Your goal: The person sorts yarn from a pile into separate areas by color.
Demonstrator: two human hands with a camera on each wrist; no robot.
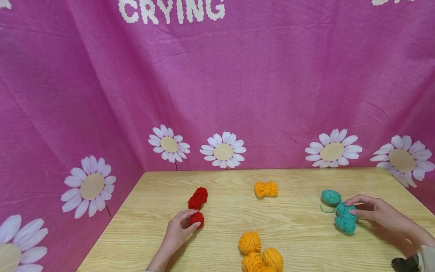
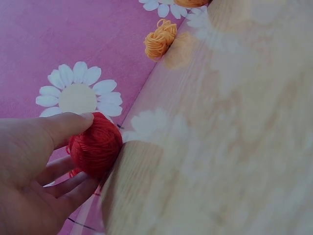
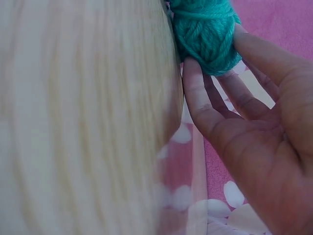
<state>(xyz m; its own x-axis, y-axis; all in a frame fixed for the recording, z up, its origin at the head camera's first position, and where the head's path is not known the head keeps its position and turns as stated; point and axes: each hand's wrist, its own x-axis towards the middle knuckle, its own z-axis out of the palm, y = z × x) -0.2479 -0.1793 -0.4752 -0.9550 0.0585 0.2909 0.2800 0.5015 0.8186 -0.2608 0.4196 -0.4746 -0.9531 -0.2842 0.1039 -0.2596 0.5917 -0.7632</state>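
Note:
On the left of the table, my left hand [image 1: 177, 229] holds a small round red yarn ball [image 1: 197, 220] between thumb and fingers. Just beyond it lies a longer red yarn bundle [image 1: 198, 198]. The left wrist view shows the thumb on one side of the red yarn ball [image 2: 98, 144] and fingers on the other. Over on the right, my right hand [image 1: 385, 213] grips a teal yarn bundle [image 1: 346, 223] that is pinched in at its middle. A smoother oval teal yarn ball [image 1: 331, 197] with a loose strand sits beside it. Thumb and fingertips touch the teal yarn bundle [image 3: 208, 41] in the right wrist view.
A yellow-orange yarn bundle [image 1: 266, 189] lies near the back of the wooden table [image 1: 224, 211]. Several yellow-orange yarn balls [image 1: 249, 242] cluster at the front middle, partly cut off by the frame. A pink cloth [image 1: 238, 87] with daisies hangs behind and to the left.

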